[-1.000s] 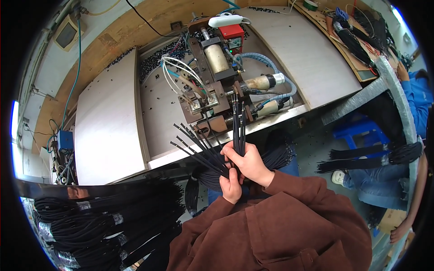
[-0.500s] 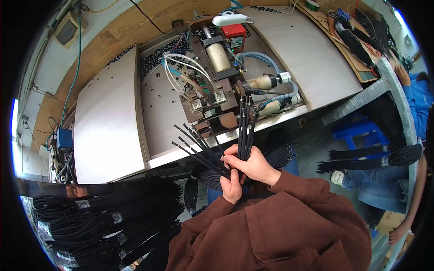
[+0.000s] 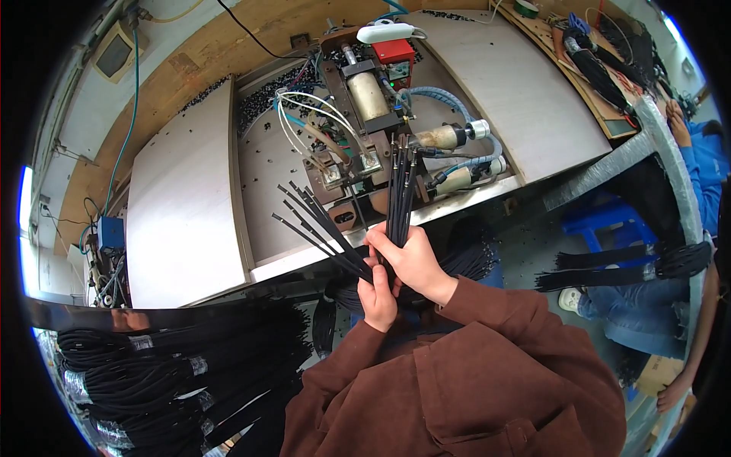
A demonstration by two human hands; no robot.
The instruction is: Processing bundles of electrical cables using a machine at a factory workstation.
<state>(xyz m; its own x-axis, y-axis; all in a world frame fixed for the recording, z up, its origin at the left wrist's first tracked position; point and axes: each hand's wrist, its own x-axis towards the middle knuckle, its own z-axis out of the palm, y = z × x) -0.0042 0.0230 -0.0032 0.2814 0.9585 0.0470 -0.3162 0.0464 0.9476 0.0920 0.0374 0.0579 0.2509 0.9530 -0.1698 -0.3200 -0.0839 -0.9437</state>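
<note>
The left hand (image 3: 378,298) is closed on a fan of black cords (image 3: 320,228), the thumb pressing them — apparently so the tips stand separate. The right hand (image 3: 417,263) is wrapped around an upright bundle (image 3: 397,194), seemingly to hold it apart from the fan; its thumb and fingertip appear to pinch a single cord (image 3: 359,209) that points at the machine (image 3: 368,95). Both groups rise before the bench edge (image 3: 304,263) — the bundle's tips overlapping the machine in view.
</note>
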